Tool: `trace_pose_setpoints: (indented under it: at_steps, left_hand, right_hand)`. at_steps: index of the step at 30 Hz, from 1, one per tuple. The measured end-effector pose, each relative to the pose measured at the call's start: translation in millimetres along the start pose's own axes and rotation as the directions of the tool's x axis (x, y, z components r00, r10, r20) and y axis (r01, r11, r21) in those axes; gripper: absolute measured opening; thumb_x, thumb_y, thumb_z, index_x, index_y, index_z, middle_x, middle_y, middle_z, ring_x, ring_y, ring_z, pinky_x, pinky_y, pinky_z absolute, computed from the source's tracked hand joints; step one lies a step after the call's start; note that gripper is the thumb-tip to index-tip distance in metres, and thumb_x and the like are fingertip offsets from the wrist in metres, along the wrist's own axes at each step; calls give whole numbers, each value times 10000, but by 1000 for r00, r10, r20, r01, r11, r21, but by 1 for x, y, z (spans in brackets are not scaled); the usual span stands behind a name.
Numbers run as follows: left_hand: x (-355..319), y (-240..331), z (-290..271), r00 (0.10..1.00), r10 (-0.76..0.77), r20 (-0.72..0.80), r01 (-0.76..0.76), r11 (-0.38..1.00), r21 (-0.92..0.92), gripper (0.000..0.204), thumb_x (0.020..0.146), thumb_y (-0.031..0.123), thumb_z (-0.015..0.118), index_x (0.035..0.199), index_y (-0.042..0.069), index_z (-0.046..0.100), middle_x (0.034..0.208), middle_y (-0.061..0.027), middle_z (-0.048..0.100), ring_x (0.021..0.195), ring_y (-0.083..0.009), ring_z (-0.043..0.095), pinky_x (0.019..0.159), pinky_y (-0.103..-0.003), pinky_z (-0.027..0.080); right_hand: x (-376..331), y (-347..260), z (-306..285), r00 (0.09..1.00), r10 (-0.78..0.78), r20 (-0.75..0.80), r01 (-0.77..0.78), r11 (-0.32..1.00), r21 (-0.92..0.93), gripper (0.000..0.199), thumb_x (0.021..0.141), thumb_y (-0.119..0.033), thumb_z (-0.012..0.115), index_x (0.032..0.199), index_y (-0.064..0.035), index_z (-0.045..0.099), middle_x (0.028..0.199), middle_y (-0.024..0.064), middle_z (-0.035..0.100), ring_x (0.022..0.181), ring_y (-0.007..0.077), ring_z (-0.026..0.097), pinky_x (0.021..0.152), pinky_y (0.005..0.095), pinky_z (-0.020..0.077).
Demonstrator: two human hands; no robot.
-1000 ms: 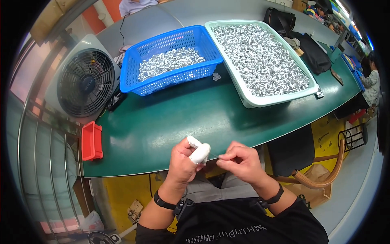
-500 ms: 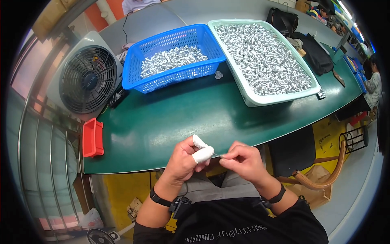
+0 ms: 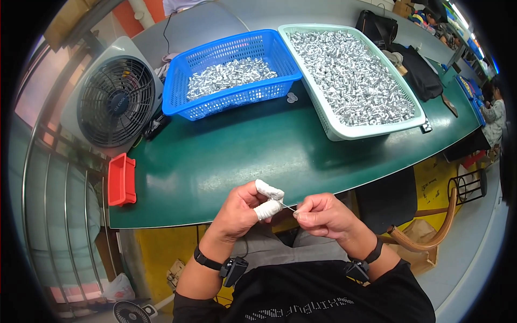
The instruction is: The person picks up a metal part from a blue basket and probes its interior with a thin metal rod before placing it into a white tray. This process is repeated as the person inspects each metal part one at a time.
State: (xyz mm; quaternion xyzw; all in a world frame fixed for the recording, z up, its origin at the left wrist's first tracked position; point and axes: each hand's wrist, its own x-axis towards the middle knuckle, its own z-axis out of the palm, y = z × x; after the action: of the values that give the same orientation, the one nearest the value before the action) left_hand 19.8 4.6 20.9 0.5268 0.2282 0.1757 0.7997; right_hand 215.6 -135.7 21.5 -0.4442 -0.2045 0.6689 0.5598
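At the table's near edge, my left hand (image 3: pixel 241 209) pinches with its thumb and forefinger, both wrapped in white coverings. Whatever sits between those fingertips is too small or too hidden to make out. My right hand (image 3: pixel 327 216) is closed on a thin metal rod (image 3: pixel 289 208), which slants up to the left and reaches my left fingertips. Beyond my hands stand a blue perforated basket (image 3: pixel 237 99), partly filled with small silvery metal parts (image 3: pixel 229 77), and a pale green basket (image 3: pixel 360 131) heaped with similar parts (image 3: pixel 350 81).
The green table (image 3: pixel 226 153) curves across in front of me. On its left are a red bin (image 3: pixel 121 180) and a grey box fan (image 3: pixel 116 102). Two light discs (image 3: pixel 292 98) lie between the baskets. Black bags (image 3: pixel 417 72) rest at the far right; a chair (image 3: pixel 425 242) stands nearer.
My right hand has turned slightly and shifted a little down and right, so more of the thin rod shows. My left fingertips have tilted slightly; the left hand stays in place.
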Motion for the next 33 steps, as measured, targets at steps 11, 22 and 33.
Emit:
trace_pose_setpoints:
  at_steps: [11,22,33]
  left_hand:
    - [-7,-7,-28,978,182,-101,-205,746,-633,237,983,104,547,1209,52,601,1068,-85,615,939,-202,581,735,-313,487]
    - [-2,-21,-24,987,150,-51,-141,687,-712,268,1004,129,509,1258,69,571,1087,-99,612,946,-218,566,780,-336,473]
    - [-4,-29,-21,983,179,-34,-159,751,-641,286,977,120,560,1261,85,576,1120,-102,594,961,-212,558,793,-338,474]
  right_hand:
    - [-4,1,16,619,-779,100,528,319,-787,135,788,56,758,893,-8,704,749,45,556,596,85,493,496,226,361]
    - [-5,3,48,582,-801,143,541,249,-804,137,792,66,744,904,-2,704,747,49,557,568,90,494,484,227,363]
    - [-5,-2,47,578,-795,186,538,200,-819,132,775,58,749,884,2,700,719,56,555,564,103,511,476,244,371]
